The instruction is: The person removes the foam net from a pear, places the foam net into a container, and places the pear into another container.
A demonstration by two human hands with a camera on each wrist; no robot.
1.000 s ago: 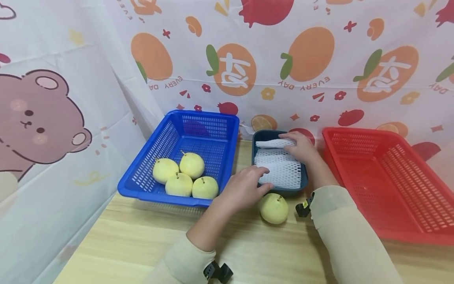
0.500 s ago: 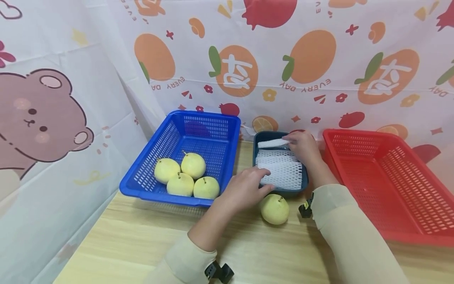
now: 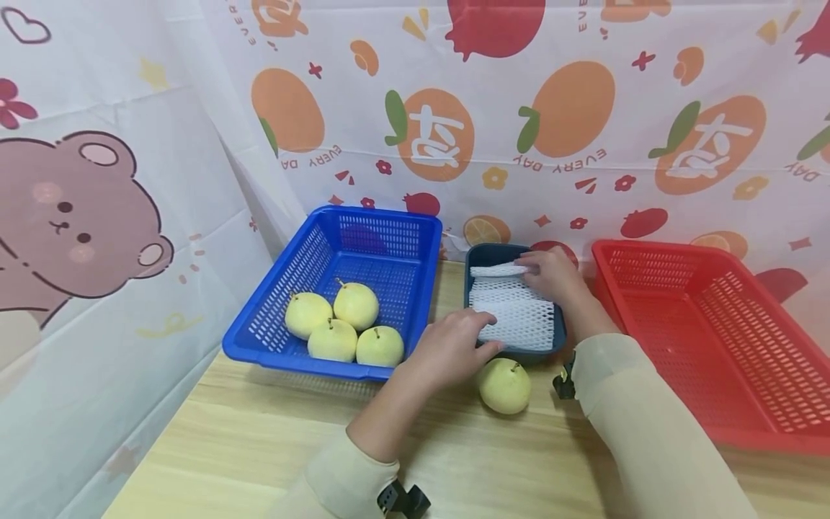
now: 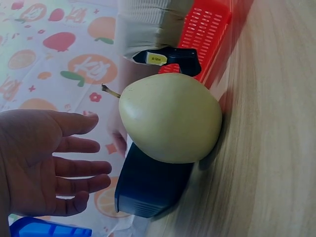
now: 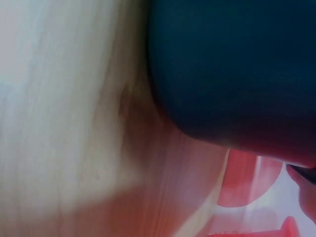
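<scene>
A dark teal bin [image 3: 533,355] holds several white foam net sleeves [image 3: 519,313]. At its back, my right hand [image 3: 556,280] pinches the end of one rolled foam net sleeve [image 3: 496,270]. The right wrist view is mostly filled by the bin's blurred side [image 5: 232,69], with the fingers largely out of sight. My left hand [image 3: 450,349] hovers by the bin's front left corner, fingers loosely extended and holding nothing. A single pale yellow pear [image 3: 504,387] sits on the table in front of the bin. In the left wrist view that pear [image 4: 170,118] is just beyond the open left hand [image 4: 44,163].
On the left stands a blue basket [image 3: 389,270] with several pears [image 3: 333,340] in its front part. To the right is a red basket [image 3: 674,346]. A fruit-printed cloth [image 3: 363,94] hangs behind the wooden table [image 3: 259,440].
My right hand lifted and tilted the rolled foam net sleeve, then lowered it slightly at the bin's back. The left hand stays almost still. The head view has shifted a little.
</scene>
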